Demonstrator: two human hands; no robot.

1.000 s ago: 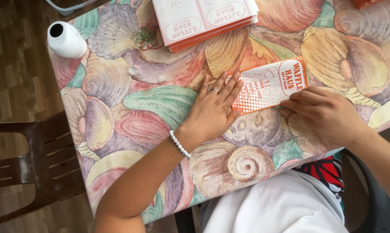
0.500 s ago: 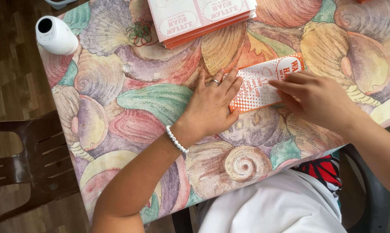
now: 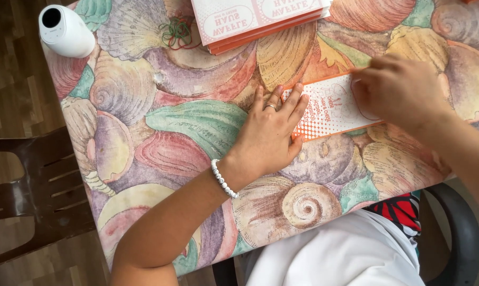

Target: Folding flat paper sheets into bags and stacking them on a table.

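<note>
Since the earlier frame, your right hand [image 3: 401, 90] has slid up over the flat paper sleeve [image 3: 329, 108], grip flat. Your left hand [image 3: 271, 135] pins its near end on the surface [image 3: 197, 122], fingers spread. Creasing step; next, press firmly.

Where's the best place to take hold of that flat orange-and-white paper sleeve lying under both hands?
Probably the near long edge of the paper sleeve, in the bare stretch between the hands, coming from the person's side. It lies flat on the shell-pattern tablecloth, so it likely has to be lifted at an edge and pinched. The left hand pins its left end; the right hand covers its right end.
</note>
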